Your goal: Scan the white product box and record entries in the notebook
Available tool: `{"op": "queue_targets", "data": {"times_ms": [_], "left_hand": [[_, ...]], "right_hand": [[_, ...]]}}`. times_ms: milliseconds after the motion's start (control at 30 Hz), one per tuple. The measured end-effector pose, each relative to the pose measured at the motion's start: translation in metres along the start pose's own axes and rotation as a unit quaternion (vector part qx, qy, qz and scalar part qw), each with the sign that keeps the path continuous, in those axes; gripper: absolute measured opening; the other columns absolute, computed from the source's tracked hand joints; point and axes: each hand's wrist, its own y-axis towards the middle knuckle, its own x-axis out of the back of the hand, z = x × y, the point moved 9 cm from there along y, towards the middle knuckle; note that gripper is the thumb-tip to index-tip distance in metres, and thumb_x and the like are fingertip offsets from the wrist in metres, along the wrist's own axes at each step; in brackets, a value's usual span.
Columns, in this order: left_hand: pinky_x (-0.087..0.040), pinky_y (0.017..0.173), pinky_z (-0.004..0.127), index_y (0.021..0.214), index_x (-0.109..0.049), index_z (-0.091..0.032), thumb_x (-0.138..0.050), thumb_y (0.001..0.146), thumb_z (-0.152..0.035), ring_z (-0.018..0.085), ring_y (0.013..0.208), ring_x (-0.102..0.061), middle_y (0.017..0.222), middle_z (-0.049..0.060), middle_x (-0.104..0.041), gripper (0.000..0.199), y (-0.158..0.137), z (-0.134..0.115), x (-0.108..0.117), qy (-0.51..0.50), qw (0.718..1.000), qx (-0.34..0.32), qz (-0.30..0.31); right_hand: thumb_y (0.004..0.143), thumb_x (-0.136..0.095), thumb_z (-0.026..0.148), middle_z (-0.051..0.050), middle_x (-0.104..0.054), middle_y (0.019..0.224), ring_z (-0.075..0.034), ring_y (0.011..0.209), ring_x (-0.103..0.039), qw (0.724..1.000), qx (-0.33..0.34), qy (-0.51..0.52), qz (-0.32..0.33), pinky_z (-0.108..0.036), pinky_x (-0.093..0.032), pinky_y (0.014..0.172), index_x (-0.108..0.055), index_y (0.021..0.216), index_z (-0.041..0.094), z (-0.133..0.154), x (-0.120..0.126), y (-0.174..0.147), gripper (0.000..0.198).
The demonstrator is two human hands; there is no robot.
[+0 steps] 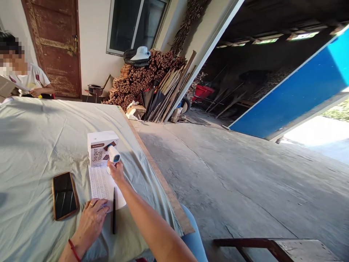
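My right hand (116,171) is wrapped round the handle of a white infrared thermometer (113,154), whose small screen faces me. Its front end is close to a white box (103,137) printed "Super Meal"; whether the two touch I cannot tell. In front of the box lies a sheet of paper (102,183) covered in handwriting. On the sheet's lower left edge rests my left hand (94,216), fingers lying loosely on it and holding nothing. A black pen (114,214) lies partly across the paper, between my two arms. Left of the sheet is a phone (64,195) with a dark screen and brown case.
A pale green cloth (35,145) with folds covers the table. Another person (32,83) sits beyond its far left side. Stacked firewood (147,76) and leaning sticks (174,92) stand by the wall. At lower right is a wooden stool (272,247) on the concrete floor.
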Motion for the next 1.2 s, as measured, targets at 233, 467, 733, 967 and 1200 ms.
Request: {"op": "queue_targets", "data": {"times_ms": [233,467,733,967,1200], "left_hand": [[-0.053,0.09,0.035,0.102,-0.073,-0.026,-0.048,0.089,-0.004,0.02,0.103,-0.065,0.114,0.003,-0.074,0.035,0.0,0.001,-0.001,-0.008,1.0,0.01,0.015],[-0.053,0.092,0.035,0.104,-0.073,-0.026,-0.048,0.09,-0.004,0.02,0.104,-0.065,0.115,0.003,-0.073,0.036,0.0,0.001,-0.003,-0.009,1.0,0.007,0.024],[-0.053,0.09,0.037,0.106,-0.071,-0.024,-0.049,0.09,-0.004,0.021,0.104,-0.064,0.116,0.003,-0.072,0.034,-0.001,0.0,-0.005,-0.005,0.999,0.004,0.033],[-0.052,0.09,0.037,0.104,-0.071,-0.024,-0.05,0.09,-0.004,0.021,0.105,-0.064,0.116,0.003,-0.072,0.032,-0.002,0.001,-0.006,-0.007,1.0,0.006,0.03],[-0.051,0.091,0.036,0.106,-0.072,-0.025,-0.053,0.091,-0.005,0.02,0.105,-0.063,0.114,0.002,-0.073,0.031,-0.003,0.002,-0.007,0.006,1.0,-0.006,0.007]], "right_hand": [[0.075,-0.055,0.043,0.0,-0.053,0.059,-0.016,0.059,-0.05,0.999,-0.025,-0.008,-0.023,-0.029,-0.045,0.058,-0.053,0.065,0.023,-0.01,0.003,0.006,0.022],[0.075,-0.056,0.035,-0.002,-0.059,0.064,-0.02,0.066,-0.059,0.999,-0.038,-0.015,-0.031,-0.033,-0.05,0.065,-0.051,0.065,0.024,-0.015,0.0,0.011,0.016],[0.073,-0.054,0.04,-0.003,-0.058,0.064,-0.021,0.067,-0.058,0.998,-0.051,-0.008,-0.024,-0.032,-0.047,0.063,-0.051,0.062,0.024,-0.013,0.001,0.01,0.02],[0.072,-0.053,0.044,0.001,-0.046,0.057,-0.015,0.058,-0.043,0.998,-0.056,0.007,0.0,-0.029,-0.038,0.055,-0.044,0.06,0.024,0.002,0.002,0.005,0.024],[0.074,-0.056,0.049,0.005,-0.04,0.057,-0.011,0.055,-0.037,0.995,-0.075,0.022,0.06,-0.025,-0.033,0.051,-0.046,0.066,0.023,0.032,0.027,-0.03,0.029]]}}
